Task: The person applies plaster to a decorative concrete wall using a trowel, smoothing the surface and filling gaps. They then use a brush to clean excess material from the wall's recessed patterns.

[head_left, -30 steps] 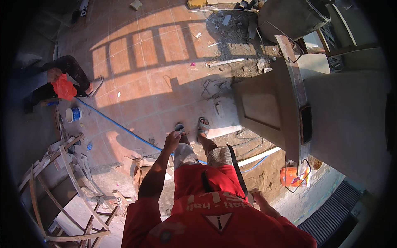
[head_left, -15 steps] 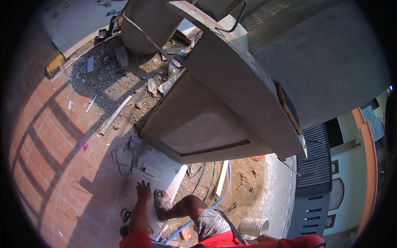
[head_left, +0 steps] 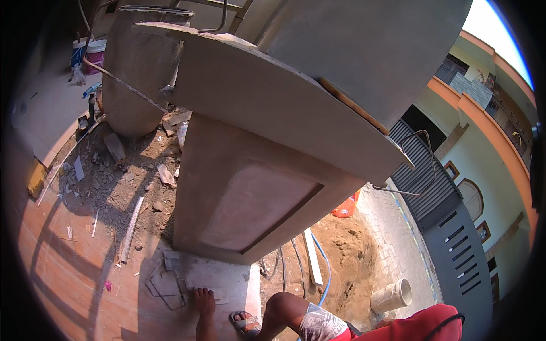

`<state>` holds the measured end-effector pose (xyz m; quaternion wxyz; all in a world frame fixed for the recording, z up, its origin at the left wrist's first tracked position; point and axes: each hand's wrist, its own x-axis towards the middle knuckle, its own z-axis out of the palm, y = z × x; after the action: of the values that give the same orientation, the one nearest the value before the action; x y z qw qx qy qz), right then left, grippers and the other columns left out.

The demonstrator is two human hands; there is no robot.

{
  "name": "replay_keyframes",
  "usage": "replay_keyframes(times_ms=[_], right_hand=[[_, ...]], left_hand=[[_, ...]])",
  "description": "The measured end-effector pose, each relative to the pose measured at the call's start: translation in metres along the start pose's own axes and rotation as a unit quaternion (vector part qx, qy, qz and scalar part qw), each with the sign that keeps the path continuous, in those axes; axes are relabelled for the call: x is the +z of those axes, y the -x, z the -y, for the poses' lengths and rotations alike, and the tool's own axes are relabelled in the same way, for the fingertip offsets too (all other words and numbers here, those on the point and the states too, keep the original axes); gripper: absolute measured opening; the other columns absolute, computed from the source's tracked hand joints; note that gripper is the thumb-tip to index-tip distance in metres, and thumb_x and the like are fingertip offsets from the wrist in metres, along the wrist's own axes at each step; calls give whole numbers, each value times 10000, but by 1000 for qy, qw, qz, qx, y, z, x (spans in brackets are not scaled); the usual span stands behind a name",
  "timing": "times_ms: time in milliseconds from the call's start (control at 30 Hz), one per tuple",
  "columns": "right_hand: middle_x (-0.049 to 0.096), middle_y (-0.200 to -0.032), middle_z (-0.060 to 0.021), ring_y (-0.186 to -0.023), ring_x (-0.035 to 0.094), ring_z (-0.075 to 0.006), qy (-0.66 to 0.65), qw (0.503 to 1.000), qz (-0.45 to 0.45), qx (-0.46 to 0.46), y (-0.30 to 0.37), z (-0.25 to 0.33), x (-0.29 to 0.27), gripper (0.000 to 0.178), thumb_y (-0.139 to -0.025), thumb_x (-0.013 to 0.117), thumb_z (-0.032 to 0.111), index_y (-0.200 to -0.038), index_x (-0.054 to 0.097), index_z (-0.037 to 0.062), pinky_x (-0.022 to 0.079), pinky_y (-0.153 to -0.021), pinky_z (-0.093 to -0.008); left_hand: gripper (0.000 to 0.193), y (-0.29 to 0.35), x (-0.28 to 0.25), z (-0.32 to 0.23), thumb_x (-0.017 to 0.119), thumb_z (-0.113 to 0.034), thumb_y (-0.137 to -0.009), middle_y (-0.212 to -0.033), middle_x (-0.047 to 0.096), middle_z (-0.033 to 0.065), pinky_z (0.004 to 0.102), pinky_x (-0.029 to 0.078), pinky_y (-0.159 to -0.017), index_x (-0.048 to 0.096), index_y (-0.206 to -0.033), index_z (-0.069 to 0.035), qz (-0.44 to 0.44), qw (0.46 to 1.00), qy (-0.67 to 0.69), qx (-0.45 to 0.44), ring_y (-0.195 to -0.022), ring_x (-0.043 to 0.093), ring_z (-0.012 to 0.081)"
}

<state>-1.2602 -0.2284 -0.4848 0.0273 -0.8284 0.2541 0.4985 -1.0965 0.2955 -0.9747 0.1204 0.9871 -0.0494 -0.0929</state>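
Note:
My left hand (head_left: 205,301) reaches down over the pale floor slab, fingers a little apart. It covers part of a small flat tool (head_left: 220,295), which looks like a plasterer's float; whether the fingers touch it I cannot tell. Beside that hand lies a bent thin metal rod (head_left: 166,294). My right hand (head_left: 384,323) shows only as a sliver beside my knee and red sleeve; its fingers are hidden. In front of me stands a grey plastered panel (head_left: 256,204) with a recessed rectangle, below a curved ledge (head_left: 273,102).
A wooden-edged board (head_left: 354,107) rests on the ledge, and a bent rod (head_left: 424,165) juts from its right end. Rubble (head_left: 131,176) lies left of the panel. Right are sand (head_left: 347,256), a white strip (head_left: 313,258), a blue hose (head_left: 325,273) and a bucket (head_left: 392,295).
My view has tilted up and shifted, so the panel sits lower and further left. My left hand has moved forward from short of the flat tool to over it.

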Motion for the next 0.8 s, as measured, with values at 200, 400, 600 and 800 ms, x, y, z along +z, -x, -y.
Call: replay_keyframes(times_ms=[200,400,600,800], right_hand=[[660,-730,-38,-564,592,-141,8,1000,-10,-10,9,1,-24,283,-909,624,300,-1060,741,92,456,-469,-318],[677,-807,-59,-635,626,-161,-182,982,17,-58,20,13,-89,297,-922,601,244,-1131,708,63,481,-492,-321],[684,-860,-51,-688,650,-167,-55,989,95,-98,55,115,-136,291,-917,634,248,-1137,705,72,525,-565,-355],[687,-844,-51,-684,649,-158,115,930,189,-294,162,279,-88,290,-880,676,279,-1086,723,81,522,-567,-351]], left_hand=[[348,52,-62,-30,621,-230,-853,-1124,614,144,541,412,-972,605,-1168,-82,22,965,183,-186,-1117,562,380],[325,190,-268,-33,624,-251,-937,-1068,648,56,422,515,-877,577,-1184,-45,-96,346,906,-224,-939,638,189],[399,370,-427,-41,554,-237,-972,-1230,638,82,371,477,-964,559,-1312,-28,-313,186,916,-167,-1108,614,193],[363,554,-420,-114,536,-201,-988,-1194,646,39,322,502,-897,560,-1307,-30,-553,291,708,-329,-1057,620,152]])
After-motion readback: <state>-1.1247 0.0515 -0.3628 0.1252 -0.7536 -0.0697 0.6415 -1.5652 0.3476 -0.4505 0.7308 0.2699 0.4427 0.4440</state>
